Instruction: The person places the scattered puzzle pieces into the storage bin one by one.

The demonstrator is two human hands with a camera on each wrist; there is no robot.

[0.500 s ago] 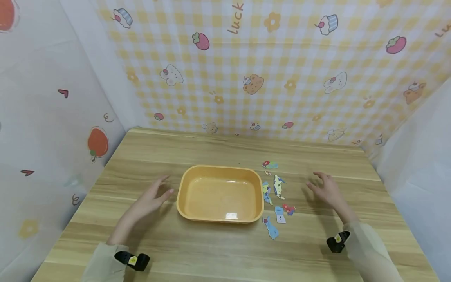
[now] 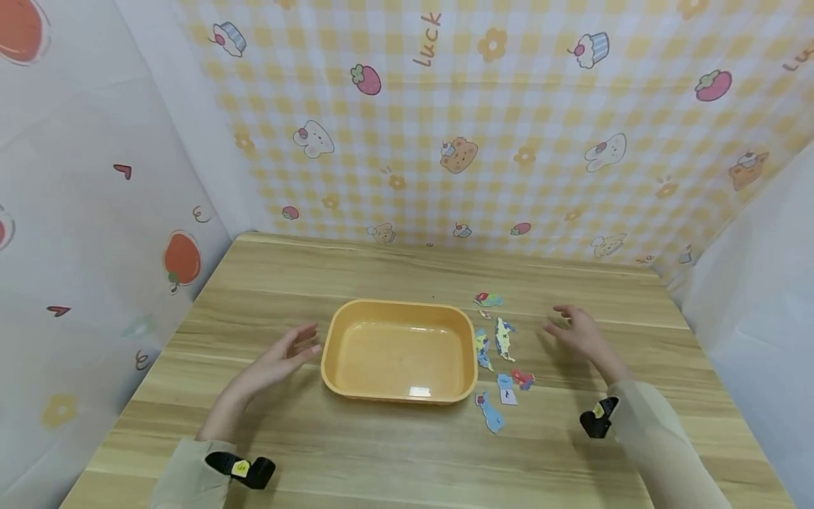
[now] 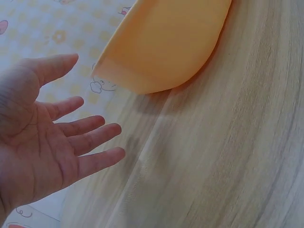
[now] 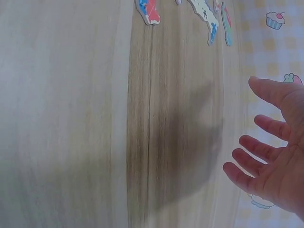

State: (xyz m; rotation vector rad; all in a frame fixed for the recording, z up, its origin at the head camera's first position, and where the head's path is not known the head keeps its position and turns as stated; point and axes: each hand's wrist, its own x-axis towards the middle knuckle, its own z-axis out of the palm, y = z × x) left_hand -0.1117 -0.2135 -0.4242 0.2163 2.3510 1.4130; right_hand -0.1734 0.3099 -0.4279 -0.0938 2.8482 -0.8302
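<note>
A yellow-orange plastic tray (image 2: 397,360) with nothing inside stands at the middle of the table. Just off its left end is my left hand (image 2: 276,362), raised above the wood, fingers spread and holding nothing. Flat, irregular pieces that look like map puzzle pieces lie along the tray's right side: a pale yellow one (image 2: 503,339), a red one (image 2: 523,379), a light blue one (image 2: 490,412) and several more. To their right hovers my right hand (image 2: 580,336), empty, its fingers loosely bent and its shadow on the wood in the right wrist view.
The wood-grain table (image 2: 407,452) reaches back to a yellow checked cloth (image 2: 407,184) with cartoon prints. White sheeting (image 2: 95,233) hangs at the left, and more stands at the right. Each wrist wears a black camera, such as the left one (image 2: 257,472).
My left hand has come a little closer to the tray's left end. My right hand has shifted slightly left, towards the pieces. Tray and pieces lie as before.
</note>
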